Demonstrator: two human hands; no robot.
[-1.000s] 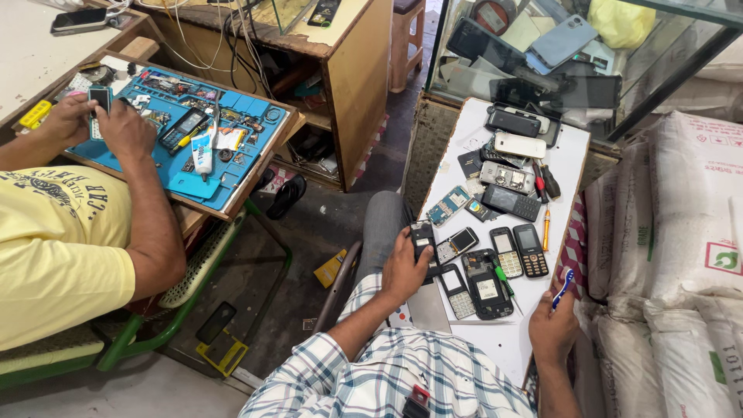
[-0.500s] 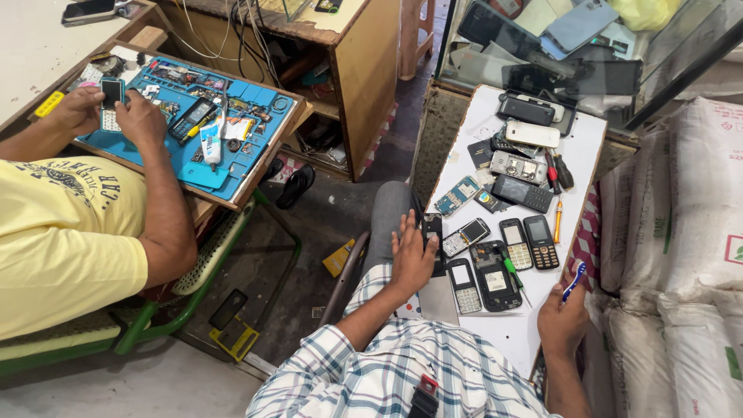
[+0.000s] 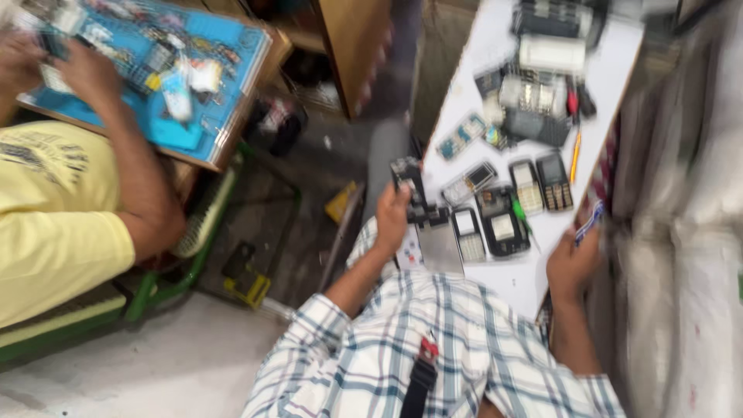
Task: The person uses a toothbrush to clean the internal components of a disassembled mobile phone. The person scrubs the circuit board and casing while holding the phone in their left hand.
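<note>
Two hands work at the near end of a white counter [image 3: 472,108] strewn with old phones. The left hand [image 3: 392,219] is closed around a dark phone [image 3: 408,180] at the counter's left edge, with the phone sticking up past the fingers toward the far side. Just right of that hand lies a grey flat piece [image 3: 438,246], and beyond it a row of keypad phones [image 3: 503,224] lies face up, side by side. The right hand [image 3: 571,263] sits at the counter's right edge, curled around a blue pen-like tool [image 3: 590,221] whose tip points away from the body; blur hides how tightly it grips. The two hands are well apart, with the row of phones between them. Farther up the counter lie small circuit boards [image 3: 462,137], a heap of phone shells [image 3: 534,104] and a yellow pencil [image 3: 575,156] near the right edge. The plaid shirt [image 3: 433,348] fills the lower middle of the view.

To the left, another person in a yellow shirt [image 3: 54,217] bends over a blue mat [image 3: 178,131] on a wooden bench, both of that person's hands busy with small parts. A green-framed seat [image 3: 155,286] stands under them on the grey floor [image 3: 178,364]. Pale sacks [image 3: 689,255] are stacked along the right side.
</note>
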